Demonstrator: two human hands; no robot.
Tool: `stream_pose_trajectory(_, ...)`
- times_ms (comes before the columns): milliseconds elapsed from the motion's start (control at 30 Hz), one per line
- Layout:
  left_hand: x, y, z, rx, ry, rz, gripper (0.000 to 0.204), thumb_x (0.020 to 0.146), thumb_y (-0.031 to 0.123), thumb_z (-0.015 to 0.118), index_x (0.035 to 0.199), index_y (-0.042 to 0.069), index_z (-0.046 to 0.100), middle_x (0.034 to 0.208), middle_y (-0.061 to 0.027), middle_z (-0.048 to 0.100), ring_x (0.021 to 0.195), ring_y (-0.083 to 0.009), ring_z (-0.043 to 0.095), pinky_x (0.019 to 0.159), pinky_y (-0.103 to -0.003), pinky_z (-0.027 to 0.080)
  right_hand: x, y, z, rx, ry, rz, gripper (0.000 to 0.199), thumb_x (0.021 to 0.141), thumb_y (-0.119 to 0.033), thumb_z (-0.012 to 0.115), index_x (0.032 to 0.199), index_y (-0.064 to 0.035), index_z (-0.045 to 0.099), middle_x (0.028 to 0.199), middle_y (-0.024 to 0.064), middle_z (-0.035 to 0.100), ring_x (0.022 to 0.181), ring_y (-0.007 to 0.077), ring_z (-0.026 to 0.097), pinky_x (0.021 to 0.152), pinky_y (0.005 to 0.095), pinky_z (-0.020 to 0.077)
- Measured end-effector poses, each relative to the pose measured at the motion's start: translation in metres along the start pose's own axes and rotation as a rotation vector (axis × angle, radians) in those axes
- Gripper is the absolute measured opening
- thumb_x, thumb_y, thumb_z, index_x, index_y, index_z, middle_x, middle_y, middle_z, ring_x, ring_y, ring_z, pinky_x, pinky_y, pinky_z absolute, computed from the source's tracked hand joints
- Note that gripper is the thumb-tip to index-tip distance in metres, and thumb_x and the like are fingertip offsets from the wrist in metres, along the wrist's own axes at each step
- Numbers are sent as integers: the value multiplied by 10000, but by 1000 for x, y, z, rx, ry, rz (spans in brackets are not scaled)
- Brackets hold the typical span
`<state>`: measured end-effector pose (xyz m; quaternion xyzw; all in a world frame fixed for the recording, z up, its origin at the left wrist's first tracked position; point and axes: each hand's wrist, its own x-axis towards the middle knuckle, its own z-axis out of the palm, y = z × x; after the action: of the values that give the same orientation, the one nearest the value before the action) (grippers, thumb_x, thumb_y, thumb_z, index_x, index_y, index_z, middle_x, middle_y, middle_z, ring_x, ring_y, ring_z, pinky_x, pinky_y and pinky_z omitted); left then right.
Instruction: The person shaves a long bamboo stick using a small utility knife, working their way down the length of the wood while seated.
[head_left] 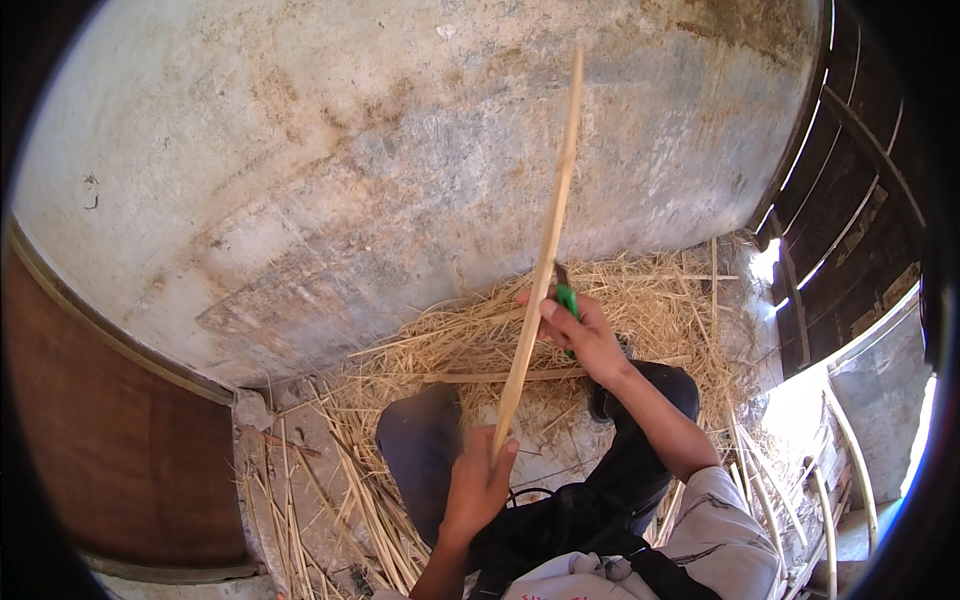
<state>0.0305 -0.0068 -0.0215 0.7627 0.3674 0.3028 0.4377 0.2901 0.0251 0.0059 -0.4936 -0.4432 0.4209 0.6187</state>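
A long, pale bamboo strip (pixel 546 245) stands up in front of me, slanting a little to the right toward its far tip. My left hand (pixel 478 480) is closed around its near end. Farther up the strip, my right hand (pixel 580 325) grips a knife with a green handle (pixel 567 300). The dark blade of the knife lies against the right side of the strip, partly hidden behind it. My right thumb presses near the strip at the same spot.
Shavings (pixel 640 300) are heaped on the floor along the stained wall (pixel 400 180). Loose bamboo strips (pixel 350 480) lie at the left, and more poles (pixel 825 520) at the right. A brown wooden panel (pixel 120 420) stands at far left, dark slats (pixel 850 180) at far right.
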Motion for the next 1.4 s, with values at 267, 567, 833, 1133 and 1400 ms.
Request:
stream_pose_trajectory(267, 3, 4, -13, -83, -90, -110, 267, 1145, 226, 518, 1020, -8, 543, 700, -224, 552, 633, -427, 587, 607, -470, 442, -5, 5, -9, -330, 24, -208, 448, 1149, -418, 500, 1314, -44, 685, 708, 28, 569, 647, 136, 543, 619, 315, 425)
stream_pose_trajectory(567, 16, 18, -14, -85, 2, -168, 308, 1164, 229, 448, 1018, -33, 513, 743, -232, 584, 671, -420, 591, 651, -466, 465, -19, 13, 14, -785, -78, -726, 313, 939, -365, 798, 1088, -92, 761, 750, 70, 629, 620, 291, 645, 573, 402, 501)
stream_pose_trajectory(833, 21, 21, -9, -21, 102, -80, 299, 1159, 214, 454, 1048, -46, 549, 682, -187, 539, 577, -283, 530, 560, -429, 389, -31, 1, 31, -963, -6, -808, 423, 842, -423, 858, 1146, -133, 804, 705, 14, 591, 571, 223, 628, 524, 359, 487)
stream_pose_trajectory(1133, 22, 18, -7, 129, 113, -78, 205, 1120, 139, 523, 1092, -62, 560, 714, -314, 579, 721, -555, 615, 579, -551, 425, -36, 0, 39, -1036, 95, -836, 435, 838, -444, 857, 1150, -146, 804, 682, -1, 574, 554, 208, 626, 505, 346, 476)
stream_pose_trajectory(1400, 19, 20, -9, 86, 79, -138, 213, 1120, 163, 530, 1104, -46, 570, 714, -301, 597, 724, -547, 632, 588, -547, 448, -33, -4, 37, -1097, 127, -840, 418, 832, -452, 859, 1116, -150, 805, 670, -10, 572, 558, 194, 621, 509, 341, 469)
